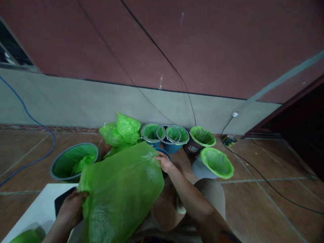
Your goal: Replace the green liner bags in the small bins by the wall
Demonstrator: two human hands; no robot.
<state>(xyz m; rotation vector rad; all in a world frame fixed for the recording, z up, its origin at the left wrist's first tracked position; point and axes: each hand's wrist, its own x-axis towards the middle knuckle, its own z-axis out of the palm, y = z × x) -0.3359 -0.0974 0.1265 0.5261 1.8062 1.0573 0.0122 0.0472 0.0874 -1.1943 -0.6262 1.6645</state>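
Observation:
A large green plastic bag (pixel 124 189) is stretched out between my two hands, puffed with some air. My left hand (pixel 73 204) grips its left edge, above a white table top. At the bag's upper right corner, my right hand (pixel 164 162) pinches the plastic. Behind that hand is a blue bucket (pixel 165 150), mostly hidden by the bag and the arm. To the right stands a grey bin (pixel 202 168) with a green liner folded over its rim.
Lined bins, including a dark bin (pixel 192 148) and a blue bin (pixel 174 147), stand along the wall. Loose rings (pixel 162 139) rest on them. Crumpled green bags (pixel 121 130) lie left of these. A large grey-rimmed bin (pixel 54 168) holds green plastic. A black cable (pixel 263 184) crosses the floor.

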